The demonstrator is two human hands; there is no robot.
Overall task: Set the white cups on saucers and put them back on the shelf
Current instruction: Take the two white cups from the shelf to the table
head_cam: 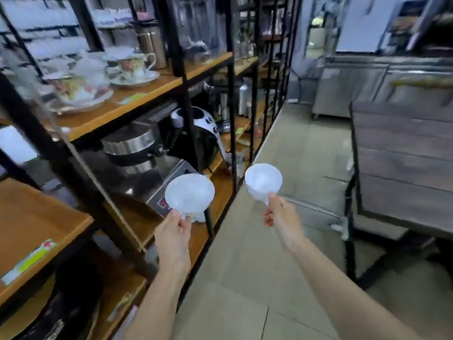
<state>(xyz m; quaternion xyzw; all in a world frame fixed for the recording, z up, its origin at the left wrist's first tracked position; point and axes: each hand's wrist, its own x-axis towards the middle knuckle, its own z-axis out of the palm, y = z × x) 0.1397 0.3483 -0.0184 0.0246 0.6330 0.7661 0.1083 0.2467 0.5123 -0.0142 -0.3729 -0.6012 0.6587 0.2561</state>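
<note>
My left hand (173,232) grips a white cup (189,193) by its lower part, held in front of the lower shelf. My right hand (279,215) holds a second white cup (263,179) by its handle, out over the aisle floor. Both cups face me with their open mouths and look empty. On the upper wooden shelf (137,104) at the left stand flowered cups on saucers (137,67). The picture is blurred.
A black metal rack with wooden shelves (36,217) fills the left side, carrying steel appliances (137,146) and a white and black machine (206,128). A dark wooden table (402,153) stands at the right. Steel cabinets (367,84) line the far wall. Tiled floor runs between.
</note>
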